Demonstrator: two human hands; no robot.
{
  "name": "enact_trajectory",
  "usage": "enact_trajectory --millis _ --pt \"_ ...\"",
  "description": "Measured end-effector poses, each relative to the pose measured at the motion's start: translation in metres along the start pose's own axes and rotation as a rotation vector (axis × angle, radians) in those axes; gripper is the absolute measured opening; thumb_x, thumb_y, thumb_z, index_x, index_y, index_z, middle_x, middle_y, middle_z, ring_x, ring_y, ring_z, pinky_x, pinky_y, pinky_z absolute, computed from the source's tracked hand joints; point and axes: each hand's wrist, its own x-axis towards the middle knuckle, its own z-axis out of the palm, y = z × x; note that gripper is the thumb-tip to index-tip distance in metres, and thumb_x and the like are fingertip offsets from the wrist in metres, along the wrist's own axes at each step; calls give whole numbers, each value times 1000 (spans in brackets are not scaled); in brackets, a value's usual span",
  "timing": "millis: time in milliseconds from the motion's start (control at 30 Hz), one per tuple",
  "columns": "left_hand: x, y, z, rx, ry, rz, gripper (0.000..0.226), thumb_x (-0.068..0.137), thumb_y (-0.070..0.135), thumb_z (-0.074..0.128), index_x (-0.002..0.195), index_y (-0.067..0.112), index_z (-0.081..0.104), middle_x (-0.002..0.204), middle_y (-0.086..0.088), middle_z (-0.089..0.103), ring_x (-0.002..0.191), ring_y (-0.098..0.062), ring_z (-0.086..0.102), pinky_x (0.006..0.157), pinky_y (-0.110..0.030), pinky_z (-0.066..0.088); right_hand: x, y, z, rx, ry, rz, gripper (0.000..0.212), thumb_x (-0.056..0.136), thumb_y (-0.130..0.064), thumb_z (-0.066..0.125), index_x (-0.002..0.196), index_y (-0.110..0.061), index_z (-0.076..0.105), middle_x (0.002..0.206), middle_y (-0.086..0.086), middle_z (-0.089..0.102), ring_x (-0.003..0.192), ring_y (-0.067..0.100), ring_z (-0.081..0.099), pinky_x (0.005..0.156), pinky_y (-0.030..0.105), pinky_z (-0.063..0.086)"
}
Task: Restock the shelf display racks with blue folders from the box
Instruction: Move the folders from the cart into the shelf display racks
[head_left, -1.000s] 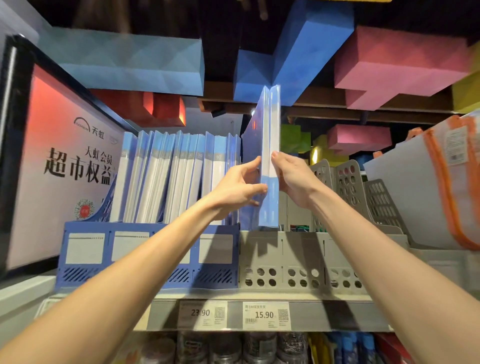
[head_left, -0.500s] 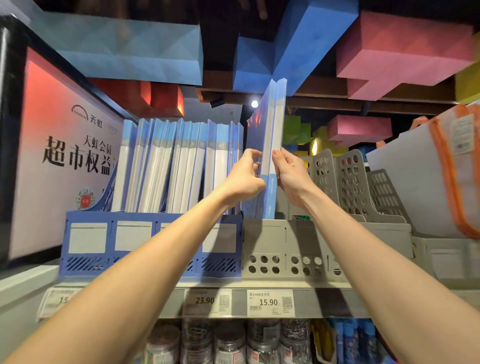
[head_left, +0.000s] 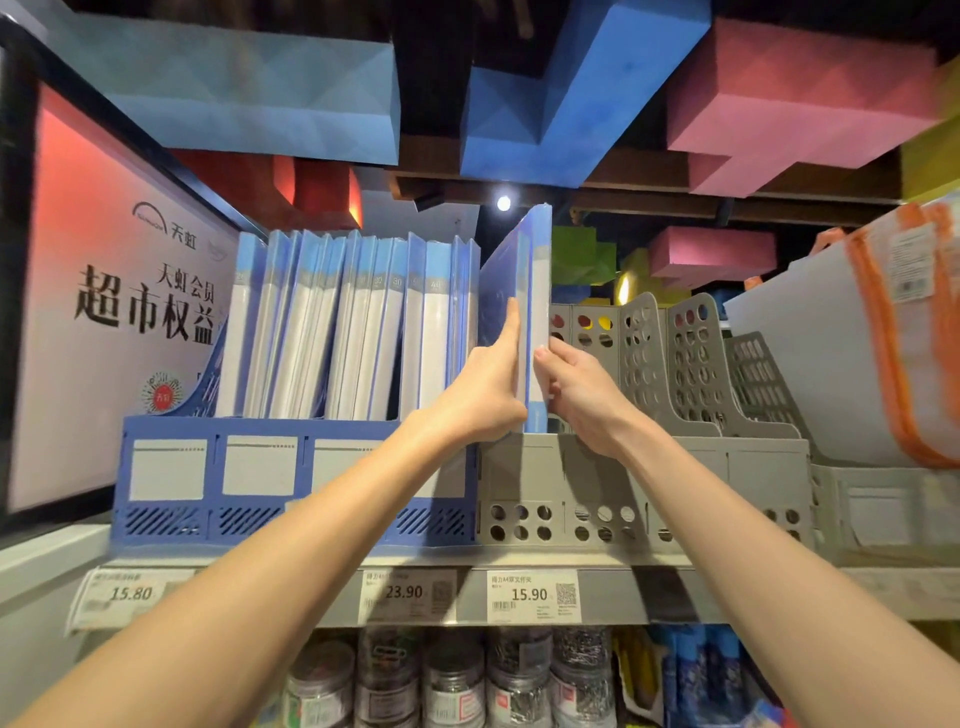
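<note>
Head view: two hands on a translucent blue plastic folder standing in the leftmost slot of one grey perforated rack. Left hand: index finger straight along the cover, the rest curled at its edge. Right hand pinches the spine. One blue slotted rack sits alongside, full of folders. Three price tags.

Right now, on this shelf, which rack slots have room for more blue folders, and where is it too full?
Looks free: slots of the grey rack between its perforated dividers, right of the blue folders that the left hand and right hand steady. Crowded: the blue rack, packed tightly with shelved folders, and the far-right rack, filled by orange-trimmed bags.
</note>
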Motion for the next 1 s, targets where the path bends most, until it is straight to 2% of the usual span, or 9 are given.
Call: enact_trajectory --millis 200,333,400,500,567,600,667,767,1000 --pt "-8 2 -4 24 112 69 95 89 1 67 161 11 6 152 -10 47 130 -21 54 95 -12 40 -8 -7 -14 -86 -38 37 33 100 -4 51 131 -9 61 108 1 73 91 10 71 73 24 56" --pt "-9 -4 -9 97 224 109 83 86 -5 63 158 9 25 163 -13 27 152 -24 24 118 -22 22 -15 -6 -12 -179 -20 66 53 91 -1 66 141 -8 51 129 4 65 118 14 62 86 26 55" --pt "-12 -6 -7 111 261 128 79 86 -8 63 156 10 32 164 -11 24 154 -22 18 123 -27 18 -18 -6 -6 -218 7 38 52 94 -8 65 143 -8 50 133 4 62 120 14 61 83 23 55" --pt "-17 -4 -6 123 320 178 74 85 -9 64 152 13 42 163 -8 28 153 -20 19 123 -28 18 -21 -8 3 -292 40 -15 44 96 -16 63 139 -10 56 126 -2 67 112 11 64 92 35 57" --pt "-21 -5 -9 138 365 190 69 86 -5 65 149 17 48 160 -6 36 142 -15 43 120 -32 31 -26 -14 8 -356 119 -51 36 96 -19 63 131 -11 63 111 -10 68 100 8 67 88 36 59" --pt "-23 -6 -12 152 389 189 65 87 -1 66 147 19 52 156 -5 44 122 -8 61 113 -33 42 -27 -16 8 -368 178 -61 32 95 -21 63 125 -11 67 107 -7 69 94 11 70 82 34 61" --pt "-28 -6 -17 178 436 194 56 87 7 66 139 23 60 140 -1 62 88 -5 71 96 -37 56 -31 -23 8 -354 261 -66 20 95 -23 64 106 -10 74 96 6 75 78 19 75 69 33 63" --pt "-37 -4 -25 117 493 195 41 86 13 63 126 22 67 117 2 75 104 -13 72 87 -40 60 -40 -32 7 -381 345 -115 22 95 -23 64 86 -6 74 75 9 75 62 21 74 62 37 63" --pt "-73 -7 -40 -84 558 77 26 90 27 61 113 23 70 91 9 77 73 -5 73 73 -39 62 -61 -42 34 -373 385 -227 20 93 -27 63 81 -14 72 68 -1 74 62 11 72 74 40 61"
